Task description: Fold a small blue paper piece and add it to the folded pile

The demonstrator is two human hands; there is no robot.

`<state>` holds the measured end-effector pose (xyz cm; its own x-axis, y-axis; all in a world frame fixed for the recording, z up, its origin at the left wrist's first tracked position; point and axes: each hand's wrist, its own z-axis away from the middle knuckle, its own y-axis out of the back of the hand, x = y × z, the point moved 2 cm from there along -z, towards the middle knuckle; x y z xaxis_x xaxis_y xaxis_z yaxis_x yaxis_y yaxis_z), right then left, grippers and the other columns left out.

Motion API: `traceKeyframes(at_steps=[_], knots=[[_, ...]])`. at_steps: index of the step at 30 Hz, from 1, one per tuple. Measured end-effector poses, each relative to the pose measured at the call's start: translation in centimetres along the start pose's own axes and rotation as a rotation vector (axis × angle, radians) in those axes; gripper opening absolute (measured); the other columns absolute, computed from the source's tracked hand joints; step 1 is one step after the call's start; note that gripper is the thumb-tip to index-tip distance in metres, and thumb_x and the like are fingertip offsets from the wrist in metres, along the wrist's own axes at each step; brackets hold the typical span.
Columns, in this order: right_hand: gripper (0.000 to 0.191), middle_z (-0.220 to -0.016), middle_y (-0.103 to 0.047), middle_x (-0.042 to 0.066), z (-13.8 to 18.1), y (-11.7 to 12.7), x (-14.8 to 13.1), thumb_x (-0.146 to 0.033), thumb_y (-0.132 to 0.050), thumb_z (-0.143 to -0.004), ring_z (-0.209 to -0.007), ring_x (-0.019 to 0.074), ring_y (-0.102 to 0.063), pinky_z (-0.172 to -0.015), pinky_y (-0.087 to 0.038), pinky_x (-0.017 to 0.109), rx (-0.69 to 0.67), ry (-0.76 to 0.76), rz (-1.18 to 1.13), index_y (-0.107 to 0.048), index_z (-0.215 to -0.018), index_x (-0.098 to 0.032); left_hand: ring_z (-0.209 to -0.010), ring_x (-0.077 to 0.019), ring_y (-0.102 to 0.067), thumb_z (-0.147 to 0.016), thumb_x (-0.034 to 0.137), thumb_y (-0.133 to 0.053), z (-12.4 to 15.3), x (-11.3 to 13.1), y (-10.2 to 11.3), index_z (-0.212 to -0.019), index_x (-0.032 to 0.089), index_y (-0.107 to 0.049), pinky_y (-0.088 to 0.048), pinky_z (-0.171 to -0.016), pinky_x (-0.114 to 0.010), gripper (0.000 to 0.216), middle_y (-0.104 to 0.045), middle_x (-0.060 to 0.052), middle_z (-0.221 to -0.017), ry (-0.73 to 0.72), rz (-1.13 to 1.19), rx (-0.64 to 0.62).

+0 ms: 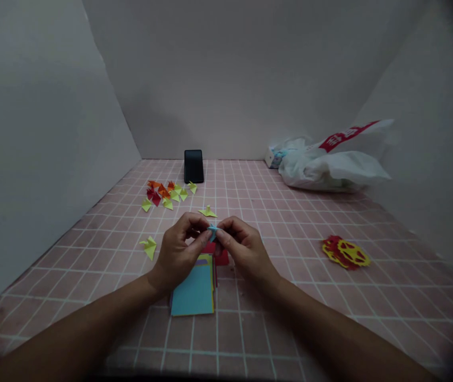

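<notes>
Between the fingertips of both hands is a small folded piece of light blue paper (213,232). My left hand (180,252) pinches its left side, and my right hand (246,248) pinches its right side; the fingers partly cover it. Under and just in front of the hands lies a stack of coloured paper squares (193,291), light blue on top, with yellow and other colours showing at the edges. A red paper piece (221,258) shows below the fingers. Just beyond the hands sits a yellow folded paper bird (207,211); another yellow folded paper piece (149,247) lies left of my left hand.
Several red, orange and yellow folded papers (164,194) cluster at the back left, near a black phone (193,166). A white plastic bag (330,168) and a small box (273,157) stand at the back right. Red and yellow cut-out shapes (345,252) lie on the right. Pale walls enclose the checked tablecloth (274,329).
</notes>
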<state>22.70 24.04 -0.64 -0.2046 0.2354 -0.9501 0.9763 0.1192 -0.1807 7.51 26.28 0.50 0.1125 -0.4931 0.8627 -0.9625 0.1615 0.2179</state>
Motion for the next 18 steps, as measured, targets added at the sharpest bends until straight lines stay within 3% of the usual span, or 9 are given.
traceKeyframes(at_steps=[9,18], knots=[[0.011,-0.073,-0.060,-0.001,0.06,0.07,-0.29,-0.022,-0.063,-0.088,-0.066,0.0121,-0.054,-0.061,-0.042,0.026,0.079,0.144,0.256,-0.060,-0.078,-0.020,-0.077,-0.0127,-0.063,-0.087,0.025,-0.066,-0.31,-0.43,-0.10,-0.089,0.017,-0.064,-0.051,-0.069,-0.024,0.008,-0.065,-0.001,-0.084,0.134,0.082,-0.051],[0.013,-0.071,-0.058,-0.002,0.30,0.09,-0.57,-0.026,-0.058,-0.093,-0.064,0.0116,-0.055,-0.059,-0.043,0.025,0.021,0.142,0.250,-0.059,-0.081,-0.019,-0.069,-0.0128,-0.061,-0.087,0.023,-0.063,-0.24,-0.08,0.03,-0.082,0.018,-0.063,-0.049,-0.064,-0.025,0.007,-0.065,-0.001,-0.077,0.040,-0.137,-0.007]])
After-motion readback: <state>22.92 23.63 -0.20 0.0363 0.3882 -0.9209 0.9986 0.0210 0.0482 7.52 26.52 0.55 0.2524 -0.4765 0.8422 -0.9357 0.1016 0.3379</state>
